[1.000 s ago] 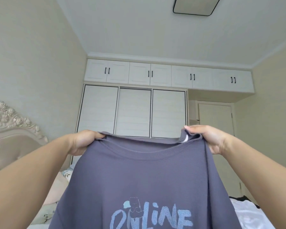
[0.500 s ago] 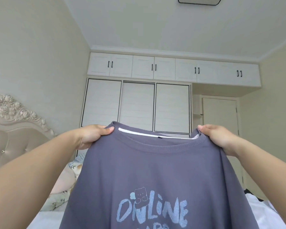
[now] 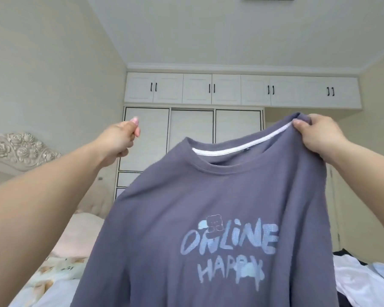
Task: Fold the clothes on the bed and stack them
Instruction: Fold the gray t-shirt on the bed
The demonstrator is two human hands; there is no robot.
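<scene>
A purple-grey T-shirt (image 3: 208,196) with pale blue "ONLINE HAPPY" lettering hangs in the air in front of me, its front facing me. My right hand (image 3: 317,136) grips its right shoulder at the white-lined neck. That side is held high, so the shirt slants down to the left. My left hand (image 3: 120,140) is raised to the left of the shirt, apart from it, fingers curled against the thumb with nothing in them. More clothes, white (image 3: 364,282) and dark (image 3: 346,253), lie on the bed at the lower right.
The bed (image 3: 42,293) spreads below with a pink pillow (image 3: 80,235) and a patterned one on the left. A carved headboard (image 3: 20,151) stands at the left. White wardrobes (image 3: 191,138) fill the far wall, with a door at the right.
My left hand has let go of the shirt's left shoulder and moved up and away to the left. That side has dropped, and the shirt now hangs from my right hand alone.
</scene>
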